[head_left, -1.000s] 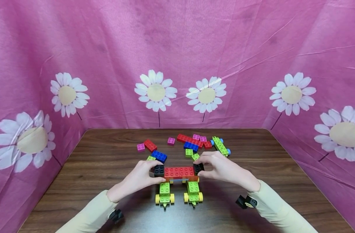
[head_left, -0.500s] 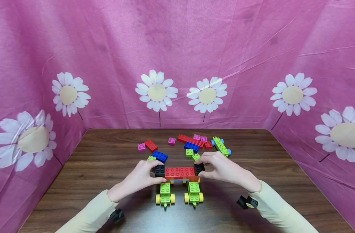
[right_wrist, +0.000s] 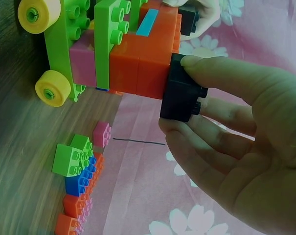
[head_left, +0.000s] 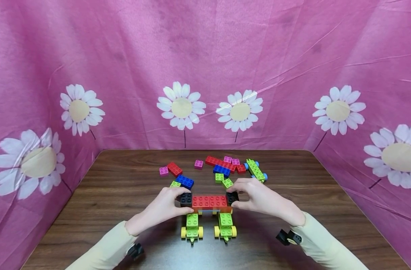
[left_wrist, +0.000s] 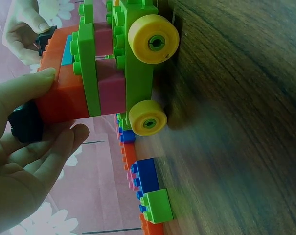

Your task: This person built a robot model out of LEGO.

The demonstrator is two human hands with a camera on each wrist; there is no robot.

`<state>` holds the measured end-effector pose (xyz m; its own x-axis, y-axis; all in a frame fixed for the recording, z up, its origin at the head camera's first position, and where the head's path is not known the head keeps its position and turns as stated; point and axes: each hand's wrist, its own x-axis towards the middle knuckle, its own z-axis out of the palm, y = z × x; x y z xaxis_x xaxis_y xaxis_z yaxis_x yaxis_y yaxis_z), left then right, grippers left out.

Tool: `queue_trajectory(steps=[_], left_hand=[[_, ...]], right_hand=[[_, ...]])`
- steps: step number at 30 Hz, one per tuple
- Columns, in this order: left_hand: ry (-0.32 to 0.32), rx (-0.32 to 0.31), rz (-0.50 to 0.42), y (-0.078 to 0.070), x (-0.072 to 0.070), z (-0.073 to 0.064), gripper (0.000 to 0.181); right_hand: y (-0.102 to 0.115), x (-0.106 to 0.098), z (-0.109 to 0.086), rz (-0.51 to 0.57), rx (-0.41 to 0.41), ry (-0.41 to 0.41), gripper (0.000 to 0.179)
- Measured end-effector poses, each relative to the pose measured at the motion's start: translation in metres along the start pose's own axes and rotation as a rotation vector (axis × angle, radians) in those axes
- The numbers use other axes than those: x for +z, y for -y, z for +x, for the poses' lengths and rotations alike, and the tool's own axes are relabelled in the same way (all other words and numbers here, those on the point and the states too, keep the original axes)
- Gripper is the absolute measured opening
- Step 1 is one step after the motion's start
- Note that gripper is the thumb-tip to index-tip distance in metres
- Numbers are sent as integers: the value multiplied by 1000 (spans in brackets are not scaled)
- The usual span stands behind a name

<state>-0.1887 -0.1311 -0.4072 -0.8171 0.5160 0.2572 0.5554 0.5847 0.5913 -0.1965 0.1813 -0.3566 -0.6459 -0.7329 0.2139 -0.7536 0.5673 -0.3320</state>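
A brick-built toy stands in front of me, with red bricks across its top and a black brick at each upper end. Two green wheeled bases with yellow wheels carry it, and pink bricks sit between green layers. My left hand grips the left black brick, its thumb tip lying on the adjoining red brick. At the other end my right hand pinches the right black brick between thumb and fingers. The toy's far side is mostly hidden in the head view.
Loose bricks lie behind the toy: blue, pink, long red and several others. A green wheeled base with blue wheels is at their right. A pink flowered cloth hangs around the wooden table.
Both hands and the toy sit very slightly lower in the head view, which itself has shifted a little. Both hands keep the same hold on the black bricks.
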Motion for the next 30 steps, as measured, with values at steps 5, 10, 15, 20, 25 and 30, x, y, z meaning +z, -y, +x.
queue_trajectory(steps=[5,10,15,20,25,30], left_hand=[[1,16,-3,-1,0,0,42],[13,28,-9,-3,1,0,40],[17,31,-8,-3,2,0,39],[17,29,-5,-4,1,0,38],[18,28,-2,-4,0,0,39],[26,30,-7,-5,0,-1,40]], right_hand=[[0,0,-2,3,-4,-8,28],[0,-1,-5,7,8,-7,28],[0,-1,-7,8,7,-7,27],[1,-1,-8,-8,-29,-27,26],[2,-4,-10,-3,-23,-23,28],[-1,-9,-10,13,-19,-45,28]])
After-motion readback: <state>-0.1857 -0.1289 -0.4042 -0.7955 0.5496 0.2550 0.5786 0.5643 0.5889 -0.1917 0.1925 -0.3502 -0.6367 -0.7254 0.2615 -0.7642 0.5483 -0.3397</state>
